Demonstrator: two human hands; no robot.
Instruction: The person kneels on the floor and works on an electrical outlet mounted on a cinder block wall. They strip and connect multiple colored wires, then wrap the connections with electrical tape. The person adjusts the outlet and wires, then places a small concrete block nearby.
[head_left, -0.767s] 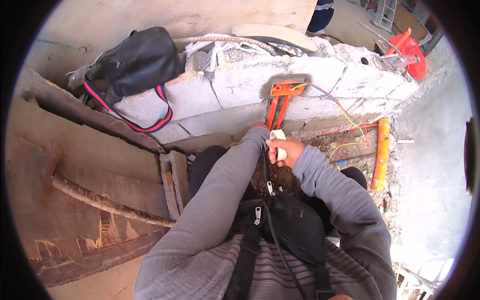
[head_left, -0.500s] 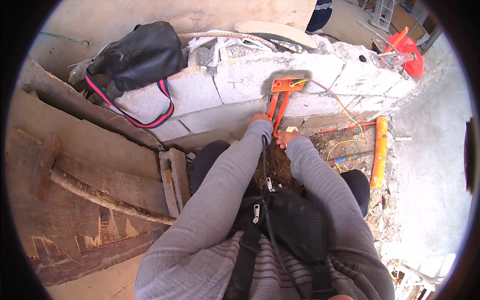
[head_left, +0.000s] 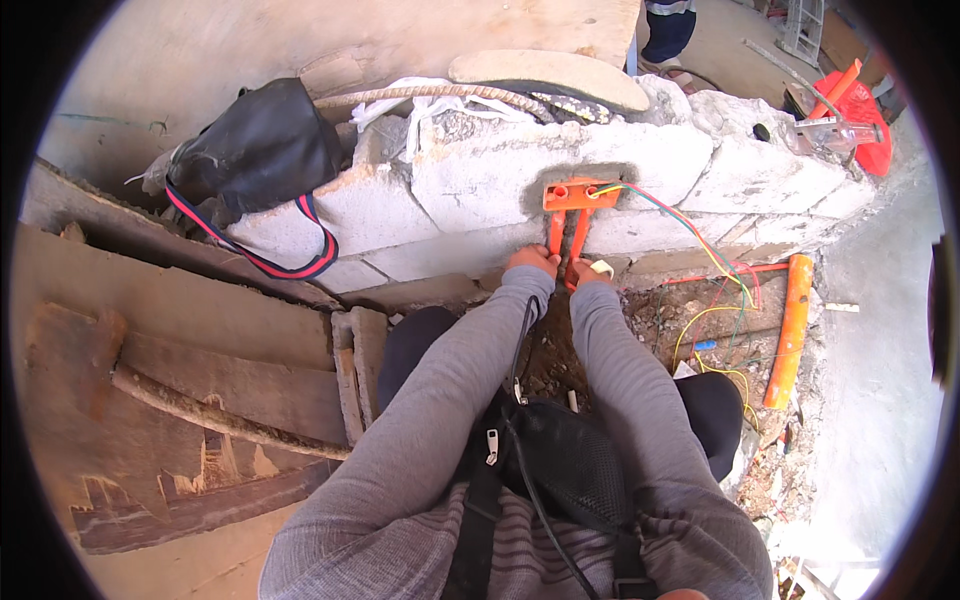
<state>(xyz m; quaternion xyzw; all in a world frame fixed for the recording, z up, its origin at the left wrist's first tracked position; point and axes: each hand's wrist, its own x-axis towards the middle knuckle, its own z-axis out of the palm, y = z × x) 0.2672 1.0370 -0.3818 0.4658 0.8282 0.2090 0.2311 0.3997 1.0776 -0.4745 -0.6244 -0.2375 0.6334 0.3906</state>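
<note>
black bag (head_left: 262,150), striped strap (head_left: 290,273) | hammer (head_left: 222,418) on boards (head_left: 265,378) | another person's leg (head_left: 668,35)

Both arms (head_left: 455,405) outstretched forward, left hand (head_left: 533,260) and right hand (head_left: 591,273) close together, both curled.

The camera is worn on your head and looks down and forward. Its wide round view takes your grey sleeves (head_left: 410,440) from near, at the lower edge, then your left hand (head_left: 531,259) and right hand (head_left: 592,272) farther away, and beyond them the white block wall (head_left: 500,170).
</note>
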